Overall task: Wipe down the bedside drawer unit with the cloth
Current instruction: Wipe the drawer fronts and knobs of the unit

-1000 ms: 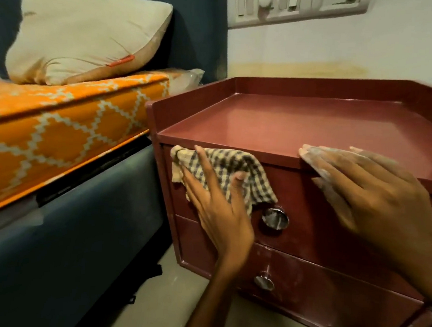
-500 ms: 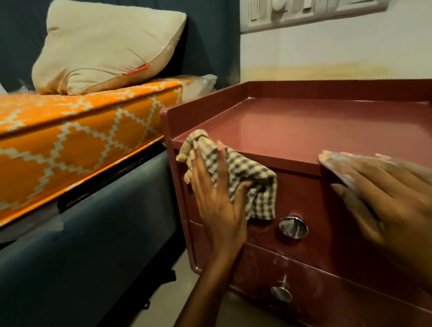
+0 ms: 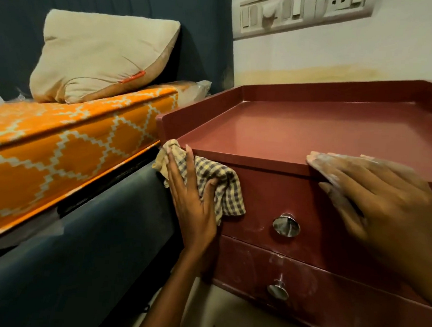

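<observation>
The dark red bedside drawer unit [image 3: 313, 134] fills the right half of the view, with a raised rim round its top and two drawers, each with a round chrome knob [image 3: 286, 225]. My left hand [image 3: 195, 202] presses a checked cloth [image 3: 223, 186] flat against the upper drawer front at the unit's front left corner, thumb curled into the fabric. My right hand [image 3: 384, 204], dusted with white powder, rests with straight fingers on the front edge of the top. White smears show on the lower drawer front [image 3: 328, 294].
An orange patterned mattress [image 3: 59, 148] with a beige pillow [image 3: 102, 57] lies close on the left, on a dark blue bed frame [image 3: 77, 256]. A switch panel [image 3: 302, 9] is on the wall behind. Pale floor [image 3: 225, 323] shows below the unit.
My left hand has slid the cloth leftward along the upper drawer front to the unit's left corner. My right hand has stayed on the front edge of the top.
</observation>
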`<action>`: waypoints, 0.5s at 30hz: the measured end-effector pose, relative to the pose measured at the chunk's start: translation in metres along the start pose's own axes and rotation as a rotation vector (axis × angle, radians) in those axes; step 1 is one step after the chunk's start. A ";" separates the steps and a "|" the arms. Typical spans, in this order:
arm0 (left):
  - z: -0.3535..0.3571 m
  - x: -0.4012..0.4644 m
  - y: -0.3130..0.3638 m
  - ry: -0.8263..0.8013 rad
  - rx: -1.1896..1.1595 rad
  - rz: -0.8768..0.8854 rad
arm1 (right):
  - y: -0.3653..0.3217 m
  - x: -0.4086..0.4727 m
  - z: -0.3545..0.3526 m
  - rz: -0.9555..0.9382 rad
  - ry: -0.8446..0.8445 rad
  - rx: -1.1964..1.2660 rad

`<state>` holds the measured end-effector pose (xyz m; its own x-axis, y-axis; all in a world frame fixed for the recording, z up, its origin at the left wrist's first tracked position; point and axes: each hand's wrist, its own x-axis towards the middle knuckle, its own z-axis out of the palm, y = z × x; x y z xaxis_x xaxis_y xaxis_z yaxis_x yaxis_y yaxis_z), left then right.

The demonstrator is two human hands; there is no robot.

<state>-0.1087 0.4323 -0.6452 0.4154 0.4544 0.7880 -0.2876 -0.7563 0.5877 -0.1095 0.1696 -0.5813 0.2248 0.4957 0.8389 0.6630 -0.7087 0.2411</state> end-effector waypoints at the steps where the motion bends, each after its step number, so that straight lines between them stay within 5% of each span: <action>1: 0.000 0.001 -0.001 0.039 -0.008 -0.022 | -0.001 0.001 0.000 0.005 0.010 -0.002; 5: 0.008 0.003 0.000 0.219 -0.014 -0.172 | 0.000 0.000 0.000 0.008 0.010 0.002; 8: 0.013 -0.018 0.004 0.171 -0.018 -0.183 | 0.001 0.000 0.000 0.019 0.017 0.016; 12: 0.007 -0.013 -0.001 0.011 0.046 0.096 | 0.000 -0.001 0.004 0.017 0.051 0.001; 15: 0.004 0.017 -0.002 0.065 0.033 0.168 | 0.000 -0.001 0.005 0.018 0.063 -0.002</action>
<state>-0.0980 0.4400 -0.6340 0.3069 0.3492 0.8854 -0.3190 -0.8387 0.4414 -0.1059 0.1713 -0.5846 0.1916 0.4501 0.8722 0.6576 -0.7186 0.2263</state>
